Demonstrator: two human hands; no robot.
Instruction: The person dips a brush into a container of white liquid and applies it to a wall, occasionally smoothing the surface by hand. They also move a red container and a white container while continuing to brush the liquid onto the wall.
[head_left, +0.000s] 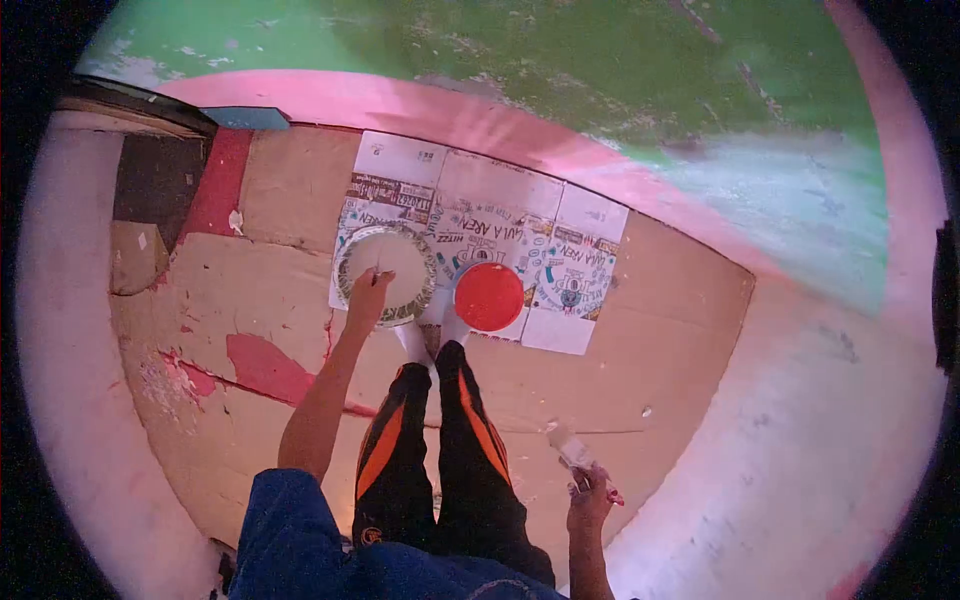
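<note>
1. The person's left hand [370, 288] is over the wide round pail [346, 272], on the left of the printed white cardboard [558, 335]. Its fingers are drawn together above the pale contents [405, 272]; whether they grip something thin, I cannot tell.
2. The right hand [590, 503] is closed around a flat paintbrush [572, 452], held low on the near right, its pale bristles pointing far and to the left. A pinkish-red bit shows at the hand's right edge; I cannot tell what it belongs to.
3. The two hands are well apart, the left one farther out in the scene than the right.
4. Just right of the pail stands a smaller, round red-topped tub [488, 297]. Whether the red is a lid or paint is unclear.
5. The cardboard bears the words "GULA AREN", upside down in this view, and lies on the brown floor covering [680, 320], which has red patches on the left.
6. Black trousers [480, 490] with orange panels reach towards both vessels, below a blue shirt [290, 535].
7. On the far side rises a scuffed green wall [600, 70] edged in pink.
</note>
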